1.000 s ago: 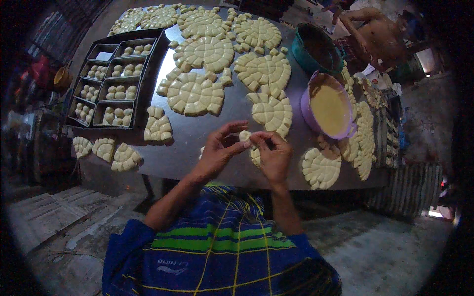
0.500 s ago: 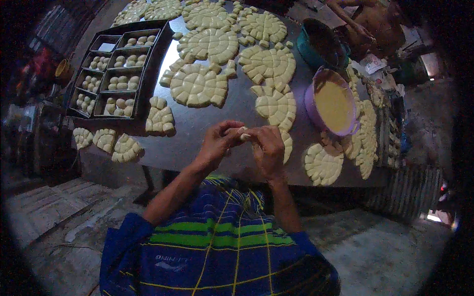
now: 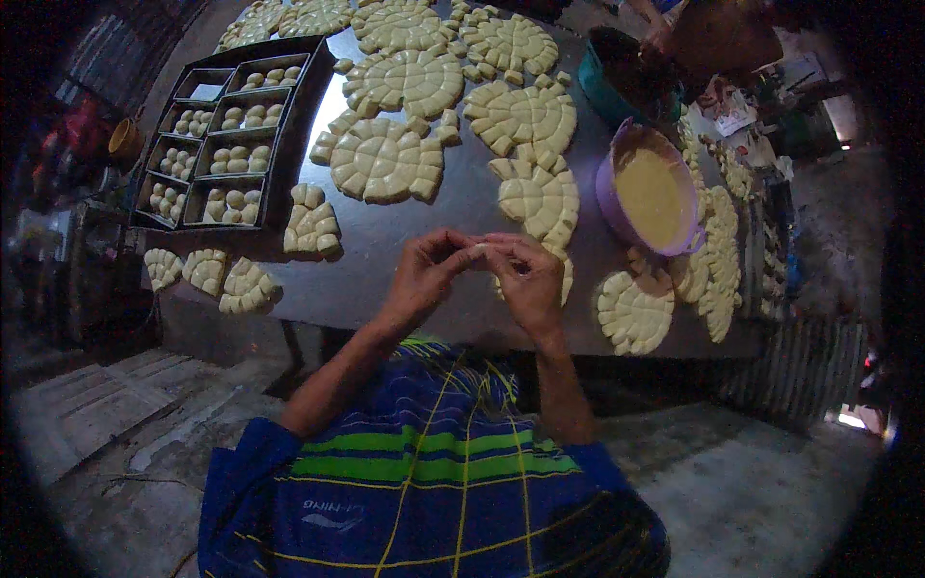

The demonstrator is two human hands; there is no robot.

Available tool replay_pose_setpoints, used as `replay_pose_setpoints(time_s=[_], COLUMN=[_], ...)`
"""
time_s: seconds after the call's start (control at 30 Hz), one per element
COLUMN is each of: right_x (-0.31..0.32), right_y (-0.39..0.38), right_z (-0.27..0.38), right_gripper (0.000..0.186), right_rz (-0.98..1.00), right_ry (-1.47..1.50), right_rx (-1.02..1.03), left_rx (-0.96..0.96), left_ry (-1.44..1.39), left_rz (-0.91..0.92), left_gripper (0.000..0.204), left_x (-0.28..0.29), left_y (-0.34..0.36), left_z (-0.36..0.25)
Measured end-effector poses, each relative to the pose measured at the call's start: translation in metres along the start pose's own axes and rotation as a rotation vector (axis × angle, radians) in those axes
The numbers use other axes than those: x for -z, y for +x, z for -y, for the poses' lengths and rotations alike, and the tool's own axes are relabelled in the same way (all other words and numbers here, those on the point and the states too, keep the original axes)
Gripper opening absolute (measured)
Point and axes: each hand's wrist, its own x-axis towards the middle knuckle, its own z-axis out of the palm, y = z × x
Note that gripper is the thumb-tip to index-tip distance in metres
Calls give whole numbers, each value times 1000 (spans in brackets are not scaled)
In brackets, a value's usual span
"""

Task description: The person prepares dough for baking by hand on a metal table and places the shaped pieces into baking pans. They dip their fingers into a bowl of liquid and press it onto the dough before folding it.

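Observation:
My left hand (image 3: 422, 277) and my right hand (image 3: 530, 289) meet over the near edge of the table, fingertips and thumbs pressed together. Between them is a small piece of dough (image 3: 480, 248), mostly covered by the fingers. Just beyond the hands lie flat rounds of pale dough scored into blocks, such as the round (image 3: 385, 162) ahead and a partial round (image 3: 536, 197) to the right. At left sits a dark divided metal tray (image 3: 313, 106), its compartments holding dough balls (image 3: 234, 206) in short rows.
A purple basin (image 3: 607, 193) of yellow mixture stands at right, with a teal tub (image 3: 593, 82) behind it. More cut dough (image 3: 636, 313) lies near the right front edge, and smaller wedges (image 3: 248, 287) at the left front. Another person's arm (image 3: 659, 31) reaches in at far right.
My fingers have closed further over the dough piece, so less of it shows. Both hands stay in nearly the same place. The other person's arm has shifted toward the teal tub.

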Motion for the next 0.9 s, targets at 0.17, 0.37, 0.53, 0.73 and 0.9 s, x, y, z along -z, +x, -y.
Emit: replay_pose_setpoints(time_s=[0.17,0.37,0.53,0.73,0.9], right_x=[-1,-4,-8,-26,-40], right_y=[2,7,18,9,-28], right_z=[-27,-50,-50,-41,-53], right_gripper=[19,27,43,32,21], right_rz=[56,211,284,365,433], right_ry=[-23,197,220,346,108], right_rx=[-108,-345,-212,-269,-197], left_rx=[-14,-2,92,-30,-218], left_ry=[-30,-51,-268,-474,-9], left_rz=[-91,-75,13,72,-95], left_gripper=[31,51,69,74,52], left_x=[0,3,10,30,69], left_y=[6,8,8,9,0], left_z=[24,17,-1,14,13])
